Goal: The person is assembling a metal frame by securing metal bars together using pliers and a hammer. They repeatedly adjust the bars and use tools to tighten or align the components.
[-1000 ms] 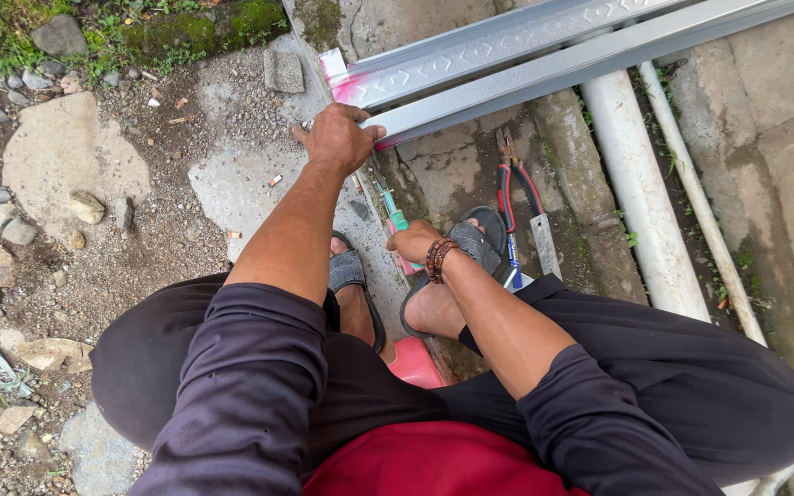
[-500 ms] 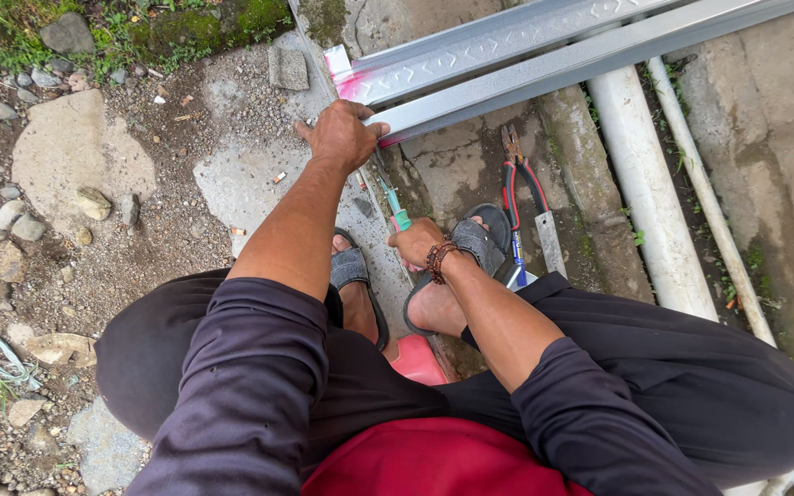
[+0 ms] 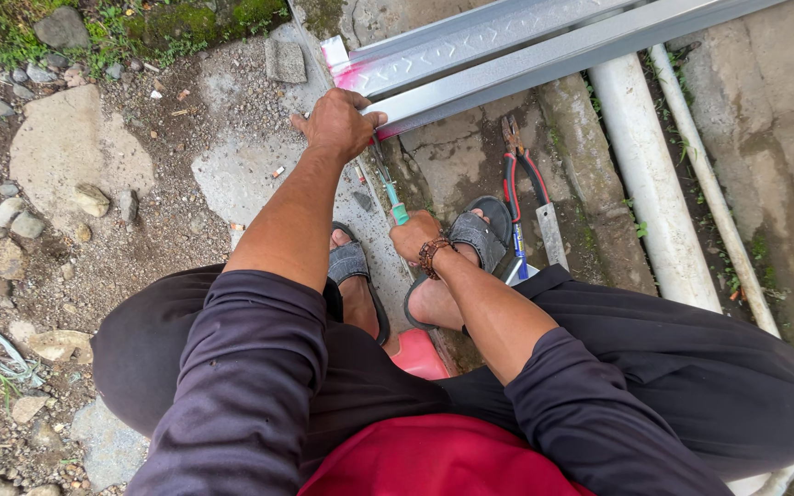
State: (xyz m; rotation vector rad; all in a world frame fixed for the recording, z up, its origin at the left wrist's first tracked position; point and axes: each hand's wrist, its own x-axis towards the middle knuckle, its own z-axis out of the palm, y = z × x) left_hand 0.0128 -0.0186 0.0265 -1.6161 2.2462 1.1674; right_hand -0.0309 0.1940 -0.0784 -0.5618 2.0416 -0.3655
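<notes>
Rough concrete ground [image 3: 232,174] bears metal channel profiles [image 3: 507,46], white pipes [image 3: 640,174], red-handled pliers [image 3: 518,174] and loose stones [image 3: 94,197].

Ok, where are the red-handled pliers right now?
In the head view, the red-handled pliers lie on the concrete right of the right hand, just below the metal channels.

Metal channels [image 3: 507,55] block ahead; pliers [image 3: 518,188], pipes [image 3: 640,174] crowd right; gravel [image 3: 94,248] open left.

Left arm [image 3: 273,230] outstretched, right grip [image 3: 413,235] clenched
</notes>
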